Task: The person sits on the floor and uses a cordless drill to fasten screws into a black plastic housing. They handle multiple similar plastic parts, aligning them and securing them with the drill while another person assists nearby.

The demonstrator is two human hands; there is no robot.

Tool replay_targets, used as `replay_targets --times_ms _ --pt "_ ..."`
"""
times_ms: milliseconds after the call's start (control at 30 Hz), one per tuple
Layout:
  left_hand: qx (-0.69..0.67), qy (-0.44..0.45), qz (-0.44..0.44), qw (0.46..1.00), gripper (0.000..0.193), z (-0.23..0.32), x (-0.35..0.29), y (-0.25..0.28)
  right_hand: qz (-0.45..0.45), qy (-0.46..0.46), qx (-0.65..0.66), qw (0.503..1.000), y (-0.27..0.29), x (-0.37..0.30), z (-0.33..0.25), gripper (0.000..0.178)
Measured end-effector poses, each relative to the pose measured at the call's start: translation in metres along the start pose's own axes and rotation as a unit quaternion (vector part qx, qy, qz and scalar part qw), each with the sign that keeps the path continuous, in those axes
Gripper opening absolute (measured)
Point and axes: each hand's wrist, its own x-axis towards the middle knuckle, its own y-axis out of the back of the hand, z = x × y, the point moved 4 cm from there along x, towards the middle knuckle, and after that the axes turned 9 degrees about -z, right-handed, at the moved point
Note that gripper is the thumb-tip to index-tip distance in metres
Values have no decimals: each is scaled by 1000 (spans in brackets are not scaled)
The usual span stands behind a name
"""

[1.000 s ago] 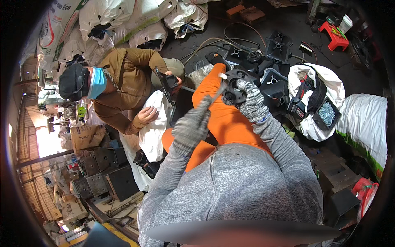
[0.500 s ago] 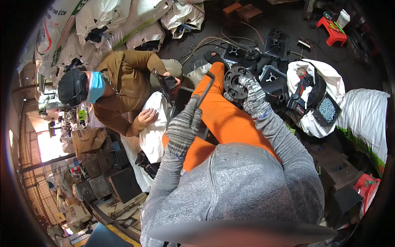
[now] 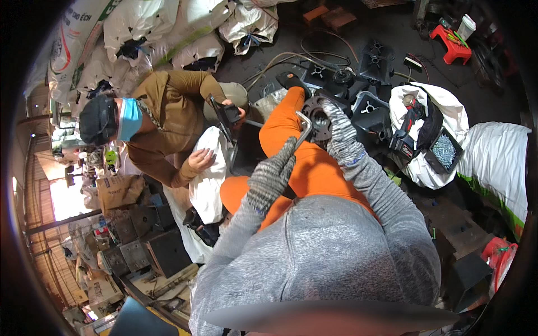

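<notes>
My left hand [image 3: 269, 182], in a grey striped knit glove, is closed around an L-shaped hex key [image 3: 306, 127]. The key's bent end reaches toward a black round disc [image 3: 321, 135] with several holes, at its left side; whether they touch I cannot tell. My right hand [image 3: 343, 137], gloved alike, grips the disc's right side, fingers over the rim and thumb hidden. The disc stands by my orange-trousered leg [image 3: 286, 117]. At left, a co-worker in a brown jacket [image 3: 162, 120] holds a black part [image 3: 225, 116] with one hand; the other rests on white sacking [image 3: 208, 185].
Black castings [image 3: 370, 115] lie beyond my right hand. An open white sack [image 3: 417, 171] holds a cordless power tool [image 3: 404, 134] and a tray of screws [image 3: 445, 152]. Hoses [image 3: 286, 56] cross the floor near a red stool [image 3: 453, 47]. Full sacks [image 3: 140, 25] stack at back left.
My left hand has moved right and forward, swinging the hex key's bent end toward the disc. My right hand has shifted slightly left with the disc. The co-worker looks nearly unchanged.
</notes>
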Motion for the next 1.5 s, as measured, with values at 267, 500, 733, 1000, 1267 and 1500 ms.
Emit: replay_targets --times_ms 267,500,733,1000,1267,1500 --pt "38 -92 147 984 43 15 -18 15 -73 97 -64 991 15 2 12 48" --pt "-18 -202 245 948 45 25 -29 32 -16 170 -343 924 19 -8 -1 41" --pt "-9 -60 52 997 44 -3 -19 -1 29 86 -80 993 17 -9 21 32" --pt "138 -17 47 989 48 12 -12 5 -91 99 -243 961 26 2 18 39" --pt "-143 -117 223 957 35 3 -21 12 -34 20 81 996 32 -11 18 50" --pt "-1 -187 281 941 37 -6 -19 10 -15 -36 136 990 12 -19 19 42"
